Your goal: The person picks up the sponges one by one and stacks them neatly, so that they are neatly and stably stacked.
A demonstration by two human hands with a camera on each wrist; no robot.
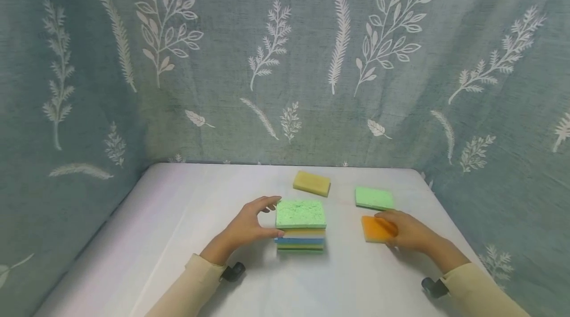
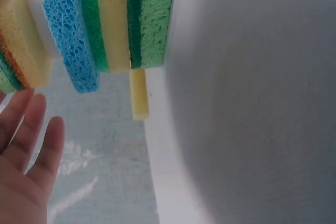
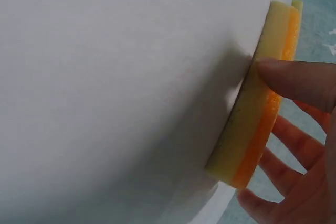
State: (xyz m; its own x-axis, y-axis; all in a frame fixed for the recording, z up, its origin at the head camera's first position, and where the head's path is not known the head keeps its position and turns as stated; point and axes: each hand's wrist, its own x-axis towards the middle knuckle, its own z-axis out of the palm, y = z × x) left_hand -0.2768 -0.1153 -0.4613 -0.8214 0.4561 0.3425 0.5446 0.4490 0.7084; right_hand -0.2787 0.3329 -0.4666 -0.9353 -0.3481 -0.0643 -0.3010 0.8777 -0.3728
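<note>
A stack of sponges (image 1: 301, 214) in several colours, light green on top and blue lower down, stands mid-table. My left hand (image 1: 251, 223) is at its left side, thumb by the near left edge and fingers by the far left corner. In the left wrist view those fingers (image 2: 35, 124) are extended near the top sponge. At the right, my right hand (image 1: 411, 232) pinches an orange and pale yellow sponge (image 1: 373, 228). The right wrist view shows the thumb (image 3: 299, 80) on the near side of this sponge and the other fingers beyond it.
Behind the orange sponge lies a light green sponge (image 1: 374, 197) with a dark underside. A yellow sponge (image 1: 311, 183) lies behind the stack. The white table (image 1: 200, 188) is bordered by a grey-green curtain (image 1: 303, 109) with a white leaf print.
</note>
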